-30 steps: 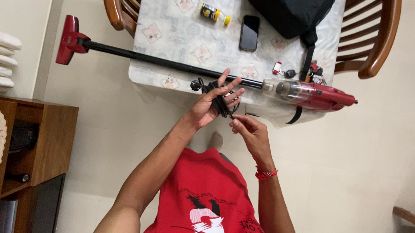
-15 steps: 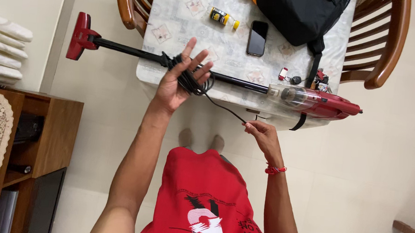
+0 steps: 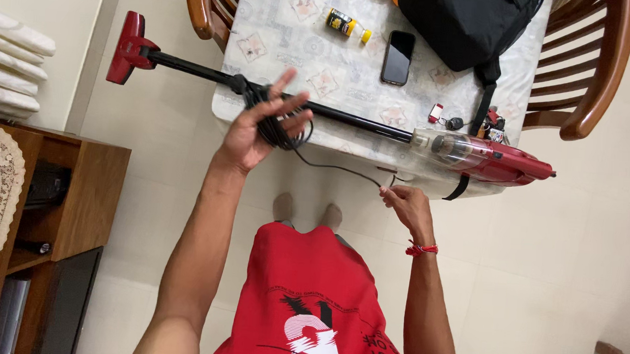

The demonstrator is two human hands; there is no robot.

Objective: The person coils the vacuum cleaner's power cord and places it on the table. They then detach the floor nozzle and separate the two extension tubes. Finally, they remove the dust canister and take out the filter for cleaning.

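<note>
A red stick vacuum cleaner (image 3: 491, 157) lies along the near edge of the table, its black tube (image 3: 190, 67) reaching left to the red floor head (image 3: 126, 47). My left hand (image 3: 252, 133) is raised with fingers spread, and a coil of black power cord (image 3: 274, 123) is wrapped around it. One strand of the cord runs slack from the coil to my right hand (image 3: 406, 208), which pinches it just below the vacuum's clear dust cup (image 3: 441, 142).
On the patterned table (image 3: 293, 59) lie a black phone (image 3: 398, 57), a small yellow-capped bottle (image 3: 346, 24), keys (image 3: 471, 122) and a black bag (image 3: 463, 22). Wooden chairs (image 3: 591, 77) stand at both ends. A wooden cabinet (image 3: 58, 198) is at the left.
My left hand has swung out to the left with the coil, away from my right hand. The strand of cord between the hands has grown longer and hangs slack.
</note>
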